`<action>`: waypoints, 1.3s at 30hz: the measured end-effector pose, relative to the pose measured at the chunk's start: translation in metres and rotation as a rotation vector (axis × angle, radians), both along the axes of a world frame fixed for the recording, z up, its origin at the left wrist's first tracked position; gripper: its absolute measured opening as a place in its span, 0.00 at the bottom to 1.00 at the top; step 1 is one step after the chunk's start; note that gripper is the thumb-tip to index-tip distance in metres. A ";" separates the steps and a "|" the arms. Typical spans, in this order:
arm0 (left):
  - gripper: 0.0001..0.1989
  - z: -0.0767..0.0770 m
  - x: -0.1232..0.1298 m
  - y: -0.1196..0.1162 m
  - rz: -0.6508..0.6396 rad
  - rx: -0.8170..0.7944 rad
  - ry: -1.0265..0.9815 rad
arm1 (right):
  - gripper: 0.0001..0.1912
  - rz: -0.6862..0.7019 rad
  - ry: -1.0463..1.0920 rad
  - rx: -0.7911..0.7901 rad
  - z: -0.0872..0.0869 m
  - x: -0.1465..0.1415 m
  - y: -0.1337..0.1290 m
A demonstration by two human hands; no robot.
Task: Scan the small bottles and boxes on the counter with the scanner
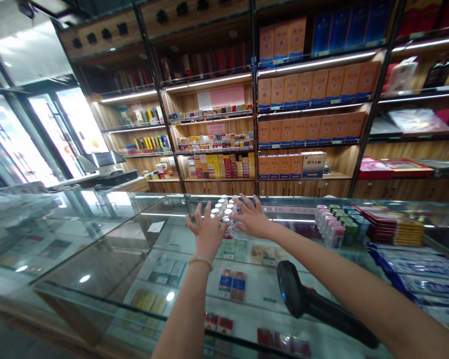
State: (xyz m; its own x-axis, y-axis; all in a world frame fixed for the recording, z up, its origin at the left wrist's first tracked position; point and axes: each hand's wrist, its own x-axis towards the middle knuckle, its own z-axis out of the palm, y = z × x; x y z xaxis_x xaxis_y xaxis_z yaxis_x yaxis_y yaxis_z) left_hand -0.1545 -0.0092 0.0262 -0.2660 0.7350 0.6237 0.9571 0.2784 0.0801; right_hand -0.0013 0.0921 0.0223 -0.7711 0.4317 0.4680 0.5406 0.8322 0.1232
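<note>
Several small clear bottles with white caps (228, 212) stand in close rows on the glass counter (127, 269). At their left side is my left hand (205, 232), fingers spread and raised, the thumb beside the nearest bottle. My right hand (252, 219) reaches in from the right, its fingers apart and the fingertips close to the bottles on that side. Whether either hand touches a bottle I cannot tell. Neither hand is closed round anything. A black barcode scanner (314, 304) lies on the glass below my right forearm.
To the right stand pink-capped and green containers (331, 224), stacked red and yellow packs (391, 224) and blue-white packets (422, 274). Cigarette packs (232, 284) show under the glass. Shelves with orange boxes (303, 89) line the back wall; a monitor (108, 158) stands far left.
</note>
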 end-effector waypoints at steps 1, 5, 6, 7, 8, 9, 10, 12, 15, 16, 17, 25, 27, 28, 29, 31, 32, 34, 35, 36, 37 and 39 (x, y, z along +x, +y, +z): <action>0.08 0.001 0.002 0.000 -0.007 -0.001 -0.002 | 0.22 -0.003 0.002 0.000 0.000 0.002 -0.001; 0.08 0.000 0.009 0.000 -0.053 -0.002 -0.019 | 0.20 -0.020 0.015 0.003 0.001 0.016 -0.005; 0.08 0.000 0.011 0.000 -0.069 0.000 -0.023 | 0.20 -0.025 0.022 0.008 0.001 0.021 -0.006; 0.07 -0.001 0.013 0.001 -0.089 0.004 -0.027 | 0.20 -0.030 0.029 0.018 0.000 0.026 -0.007; 0.07 -0.002 0.015 0.002 -0.113 0.008 -0.030 | 0.20 -0.034 0.036 0.029 0.000 0.032 -0.008; 0.06 -0.003 0.018 0.002 -0.142 0.013 -0.033 | 0.20 -0.039 0.044 0.042 0.000 0.038 -0.009; 0.06 -0.004 0.021 0.003 -0.173 0.019 -0.036 | 0.19 -0.045 0.054 0.055 0.000 0.044 -0.010; 0.06 -0.006 0.027 0.004 -0.230 0.032 -0.048 | 0.19 -0.059 0.078 0.078 -0.001 0.056 -0.013; 0.06 -0.009 0.037 0.005 -0.295 0.057 -0.063 | 0.18 -0.083 0.112 0.105 -0.002 0.075 -0.017; 0.07 -0.009 0.040 0.005 -0.316 0.063 -0.067 | 0.18 -0.087 0.122 0.110 -0.002 0.080 -0.018; 0.07 -0.010 0.043 0.005 -0.340 0.065 -0.073 | 0.18 -0.089 0.131 0.111 -0.003 0.085 -0.019; 0.08 -0.019 0.067 0.010 -0.449 0.058 -0.146 | 0.15 -0.129 0.174 0.110 -0.008 0.114 -0.025; 0.08 -0.024 0.074 0.013 -0.469 0.061 -0.173 | 0.14 -0.137 0.177 0.114 -0.010 0.119 -0.026; 0.08 -0.027 0.078 0.014 -0.482 0.063 -0.185 | 0.13 -0.140 0.177 0.116 -0.010 0.122 -0.027; 0.09 -0.030 0.081 0.016 -0.495 0.067 -0.195 | 0.12 -0.141 0.176 0.118 -0.011 0.124 -0.027; 0.09 -0.034 0.087 0.017 -0.511 0.076 -0.206 | 0.10 -0.147 0.172 0.121 -0.011 0.129 -0.028; 0.08 -0.036 0.090 0.017 -0.513 0.079 -0.208 | 0.10 -0.150 0.169 0.122 -0.012 0.131 -0.028; 0.08 -0.038 0.093 0.017 -0.512 0.076 -0.213 | 0.09 -0.156 0.162 0.121 -0.012 0.135 -0.029; 0.08 -0.039 0.094 0.017 -0.512 0.071 -0.217 | 0.10 -0.160 0.156 0.122 -0.013 0.136 -0.030; 0.09 -0.039 0.095 0.017 -0.511 0.066 -0.222 | 0.11 -0.165 0.150 0.122 -0.013 0.137 -0.030; 0.09 -0.039 0.095 0.017 -0.512 0.063 -0.226 | 0.11 -0.169 0.144 0.122 -0.013 0.138 -0.030; 0.09 -0.040 0.094 0.018 -0.515 0.059 -0.228 | 0.12 -0.175 0.135 0.113 -0.013 0.139 -0.030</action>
